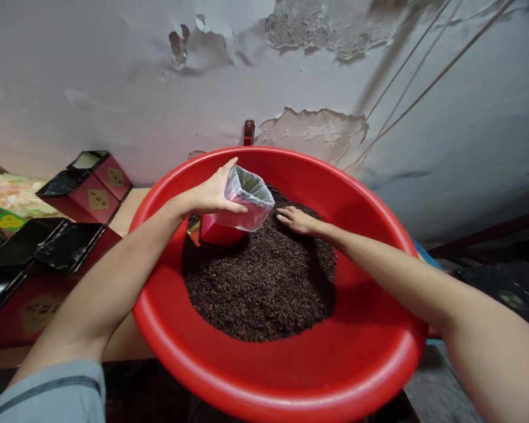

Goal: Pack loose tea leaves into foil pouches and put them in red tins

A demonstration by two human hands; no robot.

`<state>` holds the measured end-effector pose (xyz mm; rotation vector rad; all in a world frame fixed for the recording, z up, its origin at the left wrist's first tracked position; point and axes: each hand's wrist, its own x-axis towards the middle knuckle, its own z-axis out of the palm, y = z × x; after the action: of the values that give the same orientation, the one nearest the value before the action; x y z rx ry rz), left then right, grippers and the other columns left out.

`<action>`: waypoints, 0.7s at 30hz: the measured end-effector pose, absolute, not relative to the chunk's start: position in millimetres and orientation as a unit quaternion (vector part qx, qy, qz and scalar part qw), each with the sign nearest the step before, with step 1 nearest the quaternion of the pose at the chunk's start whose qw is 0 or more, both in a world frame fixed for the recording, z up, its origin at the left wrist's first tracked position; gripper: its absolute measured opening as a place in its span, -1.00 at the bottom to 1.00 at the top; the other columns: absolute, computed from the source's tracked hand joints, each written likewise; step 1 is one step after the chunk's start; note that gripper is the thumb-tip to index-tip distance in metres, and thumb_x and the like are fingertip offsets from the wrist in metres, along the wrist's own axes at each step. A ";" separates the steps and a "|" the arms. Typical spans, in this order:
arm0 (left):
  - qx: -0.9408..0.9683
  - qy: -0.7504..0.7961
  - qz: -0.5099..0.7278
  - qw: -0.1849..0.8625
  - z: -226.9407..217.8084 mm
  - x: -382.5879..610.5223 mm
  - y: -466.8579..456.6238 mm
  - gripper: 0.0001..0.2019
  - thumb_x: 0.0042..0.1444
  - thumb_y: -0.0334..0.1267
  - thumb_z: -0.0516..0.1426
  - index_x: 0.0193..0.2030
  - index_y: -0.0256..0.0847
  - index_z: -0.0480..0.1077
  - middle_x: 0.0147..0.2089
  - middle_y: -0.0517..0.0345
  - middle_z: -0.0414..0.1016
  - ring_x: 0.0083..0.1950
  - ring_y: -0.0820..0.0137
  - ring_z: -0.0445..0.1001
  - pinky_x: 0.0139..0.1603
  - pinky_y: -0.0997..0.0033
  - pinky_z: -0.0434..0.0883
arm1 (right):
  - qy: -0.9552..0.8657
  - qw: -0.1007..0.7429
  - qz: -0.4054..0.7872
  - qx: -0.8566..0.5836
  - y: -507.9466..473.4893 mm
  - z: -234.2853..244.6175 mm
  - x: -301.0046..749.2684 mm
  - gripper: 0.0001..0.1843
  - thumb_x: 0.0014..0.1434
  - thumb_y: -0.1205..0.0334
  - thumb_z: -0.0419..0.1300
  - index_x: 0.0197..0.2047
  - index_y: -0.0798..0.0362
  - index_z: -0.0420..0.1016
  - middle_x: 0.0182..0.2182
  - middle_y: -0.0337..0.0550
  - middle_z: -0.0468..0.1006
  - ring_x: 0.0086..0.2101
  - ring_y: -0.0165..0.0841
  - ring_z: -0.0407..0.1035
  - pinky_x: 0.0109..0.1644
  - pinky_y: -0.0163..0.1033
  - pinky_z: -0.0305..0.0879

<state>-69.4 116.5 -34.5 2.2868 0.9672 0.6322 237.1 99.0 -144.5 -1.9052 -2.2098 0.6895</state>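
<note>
Left hand (211,192) grips a plastic-lined box (223,234), right hand (297,221) touches dark flakes (255,288) in a red tub (357,364).

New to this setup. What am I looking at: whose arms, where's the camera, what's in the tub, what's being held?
There is no robot here: the arms are a person's, with bare hands. The one picture comes from a camera worn on that person's head, looking forward and down. In front is a large red basin holding a heap of dark, shredded-looking material. The left hand grips a clear plastic bag, which seems to line the red box beneath it. The right hand holds nothing visible; it rests on the heap, fingers extended. To the left sit several red-and-black boxes, and behind is a peeling wall.
</note>
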 end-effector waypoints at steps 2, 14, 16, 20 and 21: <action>0.854 0.359 0.244 0.288 -35.6 -70.4 117.5 0.36 -0.30 -0.03 0.47 0.59 -0.12 -0.20 0.61 -0.28 -0.16 0.58 -0.22 -0.10 0.55 -0.19 -0.11 | -0.762 0.000 0.172 -0.625 95.5 -155.7 231.4 -0.46 0.48 0.00 -0.07 0.28 0.16 0.44 0.36 0.24 0.29 0.34 -0.04 0.22 0.40 -0.04 0.13; 0.858 0.374 0.224 0.271 -32.3 -70.8 114.6 0.39 -0.27 0.01 0.45 0.60 -0.16 -0.28 0.61 -0.31 -0.19 0.59 -0.22 -0.12 0.55 -0.22 -0.11 | -0.742 -0.016 0.191 -0.643 83.8 -140.8 192.9 -0.54 0.46 0.04 -0.07 0.01 0.13 0.58 0.07 0.22 0.61 0.05 -0.05 0.51 0.11 -0.09 0.38; 0.859 0.367 0.229 0.273 -31.9 -70.2 113.6 0.38 -0.27 -0.01 0.45 0.60 -0.14 -0.26 0.61 -0.28 -0.17 0.59 -0.22 -0.11 0.55 -0.22 -0.11 | -0.740 -0.021 0.198 -0.642 81.3 -139.7 191.8 -0.54 0.46 0.06 -0.06 -0.04 0.14 0.61 0.03 0.23 0.63 0.01 -0.06 0.53 0.07 -0.11 0.38; 0.855 0.364 0.236 0.283 -32.7 -70.3 113.6 0.37 -0.28 -0.02 0.46 0.60 -0.15 -0.24 0.61 -0.28 -0.16 0.59 -0.24 -0.12 0.56 -0.21 -0.12 | -0.740 -0.006 0.192 -0.645 76.8 -134.6 190.4 -0.53 0.45 0.08 -0.05 -0.22 0.14 0.62 -0.11 0.19 0.67 -0.14 -0.12 0.55 -0.06 -0.16 0.35; 0.855 0.361 0.239 0.285 -33.4 -70.5 114.0 0.37 -0.28 -0.02 0.46 0.59 -0.15 -0.24 0.61 -0.28 -0.16 0.59 -0.24 -0.12 0.56 -0.21 -0.12 | -0.740 0.012 0.190 -0.645 77.0 -131.8 190.2 -0.53 0.44 0.09 -0.04 -0.29 0.12 0.60 -0.19 0.14 0.67 -0.21 -0.17 0.53 -0.10 -0.18 0.32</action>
<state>-70.5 114.0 -33.4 2.2859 0.9667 0.6400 190.2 77.0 -131.8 -2.0123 -2.3071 0.5941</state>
